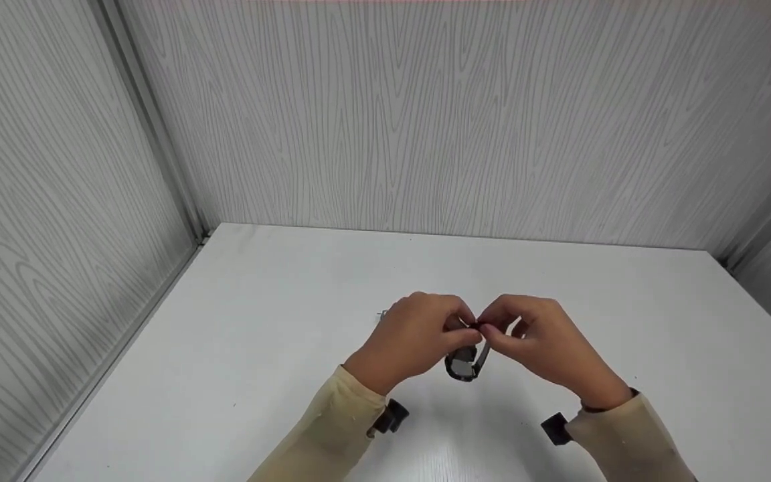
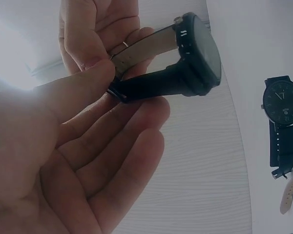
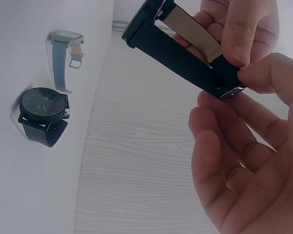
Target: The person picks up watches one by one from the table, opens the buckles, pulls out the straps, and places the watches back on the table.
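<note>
Held up above the table is a black wristwatch, its strap bent into a loop with a tan inner side. My left hand pinches the strap end between thumb and fingers. From the other side my right hand pinches the same end near the metal buckle, so the fingertips of both hands nearly meet. The watch case hangs away from the fingers, and its dial is seen only edge-on. Fingers partly hide the buckle, and I cannot tell whether the strap is fastened.
On the white table lie another black watch and a pale blue watch. In the head view the left hand mostly covers them. Wood-grain panels stand behind and at the sides.
</note>
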{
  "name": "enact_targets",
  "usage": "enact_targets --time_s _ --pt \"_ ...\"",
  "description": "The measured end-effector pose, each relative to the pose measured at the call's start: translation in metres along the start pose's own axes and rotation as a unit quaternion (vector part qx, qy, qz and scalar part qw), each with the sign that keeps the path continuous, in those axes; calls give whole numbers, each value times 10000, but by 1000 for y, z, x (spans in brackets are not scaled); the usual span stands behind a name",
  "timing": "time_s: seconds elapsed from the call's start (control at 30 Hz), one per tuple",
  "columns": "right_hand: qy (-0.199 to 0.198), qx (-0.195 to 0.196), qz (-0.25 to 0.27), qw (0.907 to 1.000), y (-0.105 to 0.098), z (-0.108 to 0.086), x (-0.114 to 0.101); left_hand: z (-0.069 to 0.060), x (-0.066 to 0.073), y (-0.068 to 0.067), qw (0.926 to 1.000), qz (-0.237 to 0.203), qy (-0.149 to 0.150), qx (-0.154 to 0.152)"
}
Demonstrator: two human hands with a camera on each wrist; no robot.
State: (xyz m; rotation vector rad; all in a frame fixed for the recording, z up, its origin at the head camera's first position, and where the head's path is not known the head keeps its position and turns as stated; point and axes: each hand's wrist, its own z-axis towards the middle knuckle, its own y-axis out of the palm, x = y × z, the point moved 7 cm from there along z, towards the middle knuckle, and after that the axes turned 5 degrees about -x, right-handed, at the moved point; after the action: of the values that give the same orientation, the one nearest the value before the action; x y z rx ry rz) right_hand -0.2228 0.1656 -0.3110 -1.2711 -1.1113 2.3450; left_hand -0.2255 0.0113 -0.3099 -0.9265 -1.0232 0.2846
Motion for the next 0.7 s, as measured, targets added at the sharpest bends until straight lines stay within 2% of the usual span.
enact_targets --time_s 0.37,0.7 --pt "7 9 69 10000 1 1 1 1 1 -1 9994 285 211 -22" --pt "-173 -9 32 9998 0 0 -2 0 -1 2 9996 145 213 -115"
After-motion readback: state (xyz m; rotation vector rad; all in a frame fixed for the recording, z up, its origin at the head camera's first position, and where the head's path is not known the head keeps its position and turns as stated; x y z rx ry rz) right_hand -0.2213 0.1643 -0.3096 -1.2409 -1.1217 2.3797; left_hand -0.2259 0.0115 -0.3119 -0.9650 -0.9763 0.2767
